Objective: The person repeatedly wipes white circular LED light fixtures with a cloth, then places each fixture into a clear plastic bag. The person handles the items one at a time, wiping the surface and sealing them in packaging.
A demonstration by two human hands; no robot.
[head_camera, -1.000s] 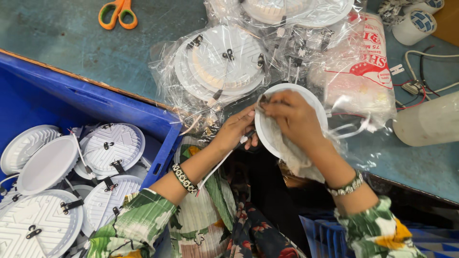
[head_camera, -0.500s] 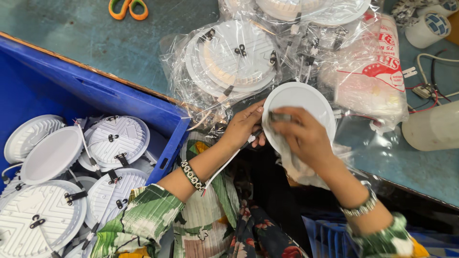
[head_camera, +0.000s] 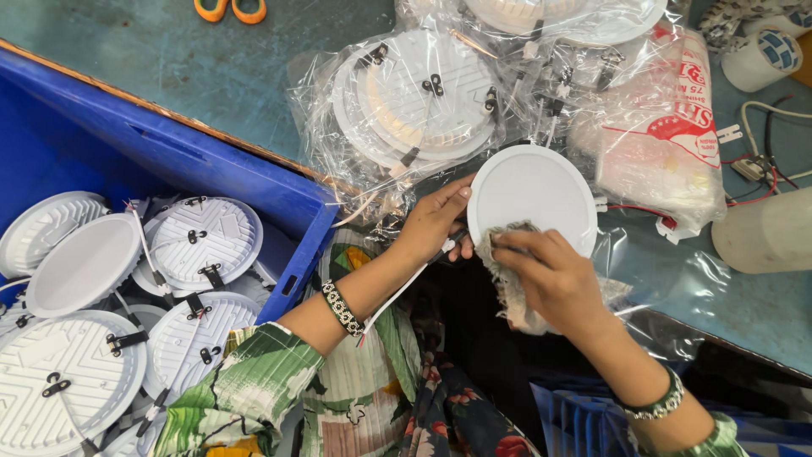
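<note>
The left hand [head_camera: 436,222] grips the left edge of a round white light panel [head_camera: 534,193], its fingers clamped on the rim with the thumb lying along the front face. The panel is held just above the near edge of the teal bench [head_camera: 211,59], smooth face up, with red and white wires trailing from its right side. The right hand [head_camera: 554,275] presses a frayed grey cloth [head_camera: 507,271] against the lower part of the panel's face, fingers closed together over the cloth, whose loose end hangs down below the hand. Just behind the panel lies a heap of similar lights in clear plastic bags [head_camera: 414,101], their ribbed backs and spring clips showing through. To the left stands a blue crate [head_camera: 211,161] holding more unwrapped white lights [head_camera: 199,241], some face up, some back up. Orange-handled scissors [head_camera: 230,8] lie at the far edge of the bench, well apart from the hands.
</note>
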